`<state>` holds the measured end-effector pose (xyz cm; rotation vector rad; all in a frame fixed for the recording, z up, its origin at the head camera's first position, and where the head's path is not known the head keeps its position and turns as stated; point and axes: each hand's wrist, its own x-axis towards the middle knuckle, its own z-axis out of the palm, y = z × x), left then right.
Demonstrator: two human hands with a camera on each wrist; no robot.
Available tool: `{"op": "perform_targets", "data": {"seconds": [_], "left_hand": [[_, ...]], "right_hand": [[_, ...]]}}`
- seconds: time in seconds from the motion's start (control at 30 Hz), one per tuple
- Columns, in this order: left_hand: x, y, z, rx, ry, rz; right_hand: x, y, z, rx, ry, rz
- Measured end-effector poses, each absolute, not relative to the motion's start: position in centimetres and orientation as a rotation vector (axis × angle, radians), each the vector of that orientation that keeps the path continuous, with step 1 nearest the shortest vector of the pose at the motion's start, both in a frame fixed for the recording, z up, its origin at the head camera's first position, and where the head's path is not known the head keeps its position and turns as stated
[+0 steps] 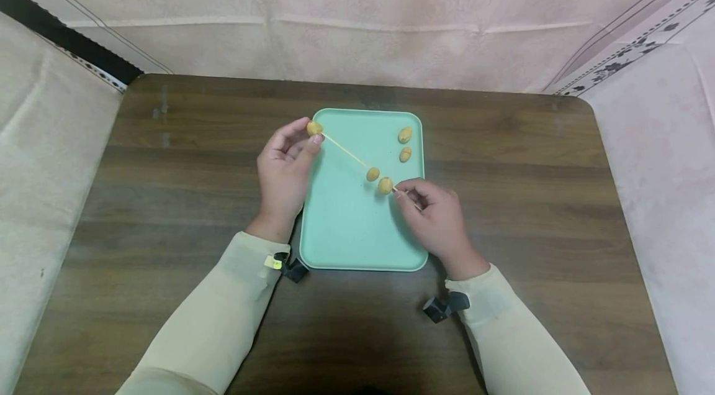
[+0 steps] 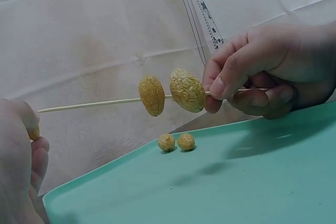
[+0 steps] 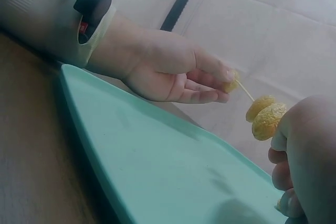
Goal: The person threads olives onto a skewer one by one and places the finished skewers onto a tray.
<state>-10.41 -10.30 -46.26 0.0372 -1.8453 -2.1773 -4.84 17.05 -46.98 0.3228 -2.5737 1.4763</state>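
Observation:
My right hand (image 1: 432, 215) grips a thin wooden skewer (image 1: 346, 151) near one end, over the right part of a mint-green tray (image 1: 357, 240). Threaded on it, close to those fingers, are two wrinkled golden-brown balls, a smaller one (image 2: 152, 95) and a larger one (image 2: 188, 91). At the skewer's other end my left hand (image 1: 287, 165) pinches a third wrinkled ball (image 1: 314, 128) between thumb and fingers, above the tray's upper left edge. The skewer's tip meets or nearly meets this ball; whether it has pierced it I cannot tell. Fingers hide much of that ball in the left wrist view.
Two loose wrinkled balls, one (image 1: 404, 135) above the other (image 1: 405, 154), lie on the tray's upper right. Beneath the tray is a dark wooden table (image 1: 530, 196). Pale patterned cloth (image 1: 363, 22) hangs behind the table and along its sides.

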Motion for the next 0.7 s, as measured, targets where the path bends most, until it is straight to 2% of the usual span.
{"op": "perform_targets", "data": {"seconds": [0.7], "left_hand": [[-10.19, -10.15, -46.45, -0.095, -1.957, -1.803]], "right_hand": [[-4.80, 17.10, -46.96, 0.411, -2.572, 1.401]]}}
